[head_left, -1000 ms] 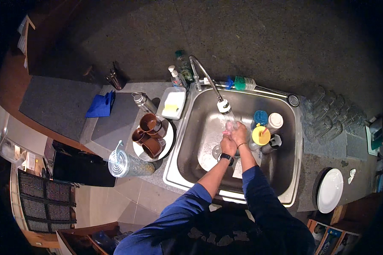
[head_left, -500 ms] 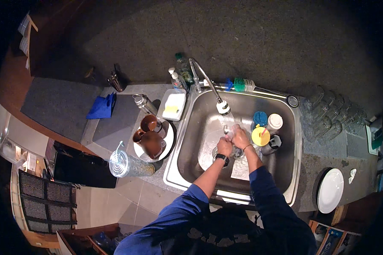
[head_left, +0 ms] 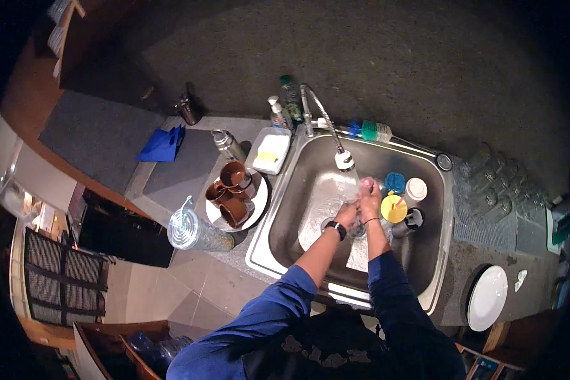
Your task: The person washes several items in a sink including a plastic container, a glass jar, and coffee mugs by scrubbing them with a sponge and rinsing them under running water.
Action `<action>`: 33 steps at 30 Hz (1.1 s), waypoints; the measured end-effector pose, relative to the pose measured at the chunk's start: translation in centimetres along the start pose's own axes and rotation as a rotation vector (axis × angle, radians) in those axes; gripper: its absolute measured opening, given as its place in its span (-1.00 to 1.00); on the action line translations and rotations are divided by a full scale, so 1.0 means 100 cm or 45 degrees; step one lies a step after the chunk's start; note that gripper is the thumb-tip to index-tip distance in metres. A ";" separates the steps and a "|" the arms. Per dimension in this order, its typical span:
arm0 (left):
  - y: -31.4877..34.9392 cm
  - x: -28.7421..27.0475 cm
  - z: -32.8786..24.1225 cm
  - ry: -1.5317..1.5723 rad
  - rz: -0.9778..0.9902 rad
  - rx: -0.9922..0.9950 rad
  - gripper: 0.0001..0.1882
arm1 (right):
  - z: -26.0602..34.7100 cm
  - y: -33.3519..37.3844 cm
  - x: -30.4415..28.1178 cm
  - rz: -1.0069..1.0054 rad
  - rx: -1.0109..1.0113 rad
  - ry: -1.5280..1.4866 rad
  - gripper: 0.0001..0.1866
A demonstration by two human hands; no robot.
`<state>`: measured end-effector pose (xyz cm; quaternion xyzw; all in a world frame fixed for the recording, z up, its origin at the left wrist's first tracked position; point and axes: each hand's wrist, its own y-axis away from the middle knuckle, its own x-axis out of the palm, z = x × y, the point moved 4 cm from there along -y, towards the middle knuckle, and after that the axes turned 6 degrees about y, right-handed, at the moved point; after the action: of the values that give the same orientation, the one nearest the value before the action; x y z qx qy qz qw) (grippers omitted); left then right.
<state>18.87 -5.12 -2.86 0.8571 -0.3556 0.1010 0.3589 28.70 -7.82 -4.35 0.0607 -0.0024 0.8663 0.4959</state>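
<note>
Both my hands are together in the steel sink (head_left: 297,183), under the water from the white faucet head (head_left: 344,161). My left hand (head_left: 348,214), with a dark watch at its wrist, is curled against the right. My right hand (head_left: 370,197) is closed, fingers bent up near the stream. Something clear and wet seems to be between them, but water and fingers hide what it is. Close to the right hand stand a cup with a yellow lid (head_left: 394,208), a blue-lidded container (head_left: 395,183), a white-lidded cup (head_left: 416,189) and a dark cup (head_left: 414,218).
Left of the sink, brown mugs (head_left: 235,212) sit on a white plate (head_left: 264,202), near a lidded clear tumbler (head_left: 202,231), a steel flask (head_left: 228,145) and a tub with a sponge (head_left: 269,152). At right are upturned glasses (head_left: 497,183) and a white plate (head_left: 487,297).
My hands have shifted slightly relative to the stream, the right one turning its fingers upward. The whole view has tilted a little. The clear thing between my hands shows less now.
</note>
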 end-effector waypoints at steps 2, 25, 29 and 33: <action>-0.041 -0.017 0.018 0.543 0.108 0.261 -0.73 | 0.020 -0.001 0.015 0.120 -0.031 -0.103 -0.70; 0.003 -0.096 -0.008 -1.391 -0.182 0.473 -0.76 | 0.013 0.129 -0.083 0.559 -0.968 1.653 -0.65; -0.028 -0.101 0.061 -1.863 0.344 1.114 -0.82 | -0.018 0.114 -0.123 1.464 -0.297 1.935 -0.75; -0.005 -0.120 0.082 -1.245 0.696 1.328 -0.87 | 0.172 0.122 -0.008 1.220 -0.432 1.238 -0.80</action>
<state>9.79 -4.08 -14.21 0.7441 -0.5796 -0.0499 -0.3284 20.35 -15.81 13.38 -0.4193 0.0579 0.9060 0.0070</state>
